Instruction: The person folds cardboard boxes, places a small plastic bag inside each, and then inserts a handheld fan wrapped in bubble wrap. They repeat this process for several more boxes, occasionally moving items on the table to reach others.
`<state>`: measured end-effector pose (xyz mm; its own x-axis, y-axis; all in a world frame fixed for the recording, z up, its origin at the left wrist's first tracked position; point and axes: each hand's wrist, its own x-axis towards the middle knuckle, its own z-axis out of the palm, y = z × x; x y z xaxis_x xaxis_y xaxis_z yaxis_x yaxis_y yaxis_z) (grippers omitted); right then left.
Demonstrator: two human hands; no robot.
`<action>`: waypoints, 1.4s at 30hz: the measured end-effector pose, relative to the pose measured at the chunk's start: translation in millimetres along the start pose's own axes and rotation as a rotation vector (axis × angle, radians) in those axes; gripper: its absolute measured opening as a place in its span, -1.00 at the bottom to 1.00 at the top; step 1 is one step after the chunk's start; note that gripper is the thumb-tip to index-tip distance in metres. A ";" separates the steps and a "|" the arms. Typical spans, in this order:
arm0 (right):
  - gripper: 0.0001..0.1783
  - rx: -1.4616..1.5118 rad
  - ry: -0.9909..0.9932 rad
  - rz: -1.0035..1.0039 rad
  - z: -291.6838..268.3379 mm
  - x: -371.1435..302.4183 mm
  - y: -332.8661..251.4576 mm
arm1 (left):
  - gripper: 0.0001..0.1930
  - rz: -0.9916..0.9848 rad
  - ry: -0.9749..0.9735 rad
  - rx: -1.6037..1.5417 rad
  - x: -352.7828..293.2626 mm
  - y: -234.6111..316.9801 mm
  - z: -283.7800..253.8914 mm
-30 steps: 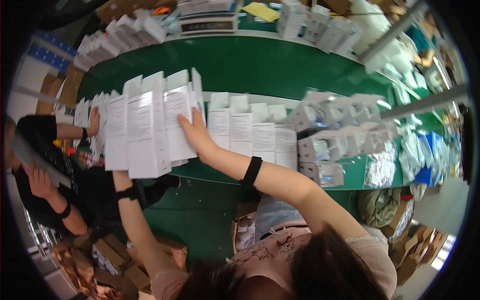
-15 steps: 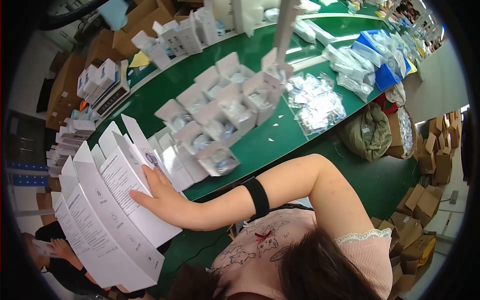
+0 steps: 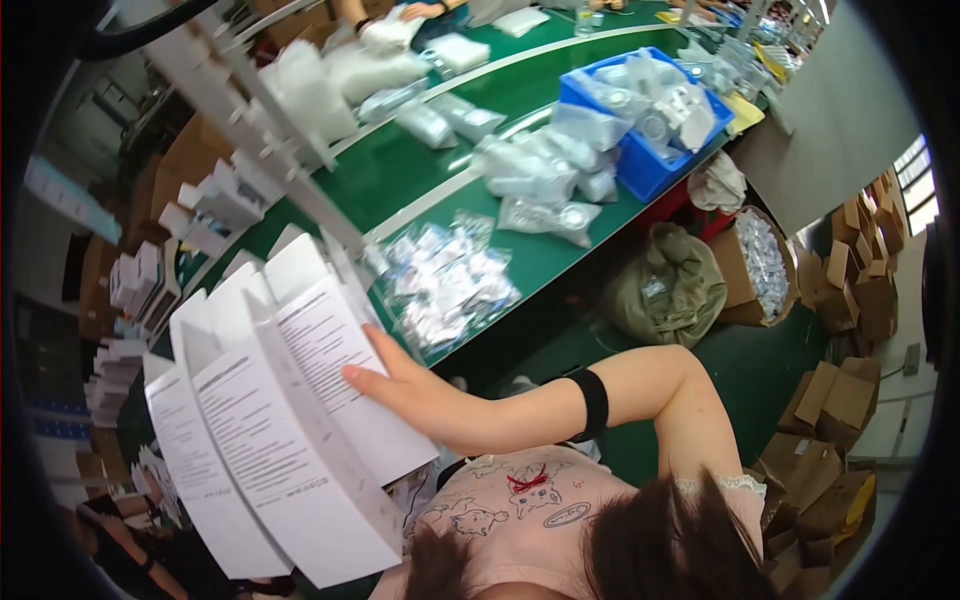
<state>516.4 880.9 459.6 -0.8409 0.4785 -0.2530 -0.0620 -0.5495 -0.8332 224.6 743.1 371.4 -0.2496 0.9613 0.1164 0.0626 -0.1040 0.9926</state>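
Note:
A row of white cardboard boxes [image 3: 280, 450] with raised open flaps and dark print fills the left of the head view. My right hand [image 3: 410, 395] is closed round the near right edge of this row, thumb on a printed face and fingers tucked behind. A black band [image 3: 592, 403] circles my right forearm. My left hand does not show; the boxes cover the area where it could be. Just beyond my right hand, a pile of small clear packets [image 3: 450, 285] lies on the green table [image 3: 420, 190].
Bagged parts [image 3: 550, 165] lie beside a blue bin [image 3: 650, 170] full of more bags. A metal post [image 3: 270, 130] rises behind the boxes. Right of the table stand an olive sack [image 3: 668, 285] and open cartons [image 3: 830, 410]. Another person's hands [image 3: 425, 12] show at the far side.
The view has swung to the right along the table. The held boxes have come with it, in my right hand. The open boxes standing on the table are now mostly out of sight.

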 end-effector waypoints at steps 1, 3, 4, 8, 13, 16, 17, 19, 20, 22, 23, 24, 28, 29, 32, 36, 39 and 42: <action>-0.28 0.055 0.031 -0.028 -20.8 -7.0 -9.9 | -0.53 0.007 -0.038 0.003 21.6 4.0 26.1; -0.31 0.169 0.087 -0.081 -59.7 -18.0 -27.5 | -0.53 0.014 -0.111 0.013 59.5 12.4 73.8; -0.31 0.171 0.097 -0.089 -76.5 -22.2 -35.3 | -0.53 0.014 -0.145 0.019 77.5 15.9 95.0; -0.35 0.186 0.213 -0.179 -138.5 -29.7 -60.1 | -0.54 -0.009 -0.243 0.047 128.5 27.3 163.6; -0.44 0.204 0.359 -0.114 -204.3 -13.2 -72.8 | -0.54 -0.097 -0.164 0.097 147.1 36.0 221.1; -0.50 0.143 0.376 -0.098 -227.5 -12.5 -66.2 | -0.48 -0.113 -0.093 0.011 147.1 68.1 259.8; -0.51 0.145 0.379 -0.090 -240.1 -7.6 -59.3 | -0.48 -0.145 -0.024 -0.155 155.7 62.4 269.8; -0.52 0.170 0.401 -0.022 -262.5 -3.5 -43.8 | -0.52 -0.215 0.180 -0.290 168.8 29.9 276.3; -0.52 0.150 0.351 0.017 -267.8 1.7 -37.9 | -0.54 -0.272 0.307 -0.270 168.7 1.2 270.5; -0.51 0.124 0.305 0.057 -273.9 6.8 -24.7 | -0.56 -0.295 0.453 -0.473 141.7 -58.4 256.5; -0.51 0.115 0.279 0.076 -270.7 10.8 -17.4 | -0.57 -0.306 0.534 -0.678 121.1 -84.5 248.8; -0.51 0.105 0.251 0.103 -267.2 14.9 -9.8 | -0.58 -0.315 0.590 -0.891 107.5 -96.1 246.1; -0.44 0.012 0.132 0.187 -237.6 27.8 24.6 | -0.60 -0.325 0.589 -0.626 70.5 -30.9 247.8; -0.43 -0.024 0.133 0.189 -227.3 30.8 37.4 | -0.60 -0.316 0.603 -0.625 63.5 -24.2 246.1; -0.43 -0.092 0.167 0.173 -211.4 42.9 67.9 | -0.55 -0.482 0.804 -0.479 56.1 -18.2 231.1; -0.40 -0.112 0.191 0.089 -203.9 49.9 88.0 | -0.53 -0.428 0.714 -0.521 54.6 -56.1 209.3; -0.40 -0.014 0.188 0.202 -200.3 51.8 83.0 | -0.50 -0.395 0.619 -0.570 49.0 -83.8 195.6; -0.40 -0.025 0.279 0.171 -200.0 41.4 71.8 | -0.48 -0.357 0.530 -0.630 46.4 -110.0 186.2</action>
<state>584.6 998.3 291.0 -0.6577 0.5523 -0.5123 0.0833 -0.6226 -0.7781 386.1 846.6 261.2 -0.5755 0.7356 -0.3573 -0.6072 -0.0917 0.7892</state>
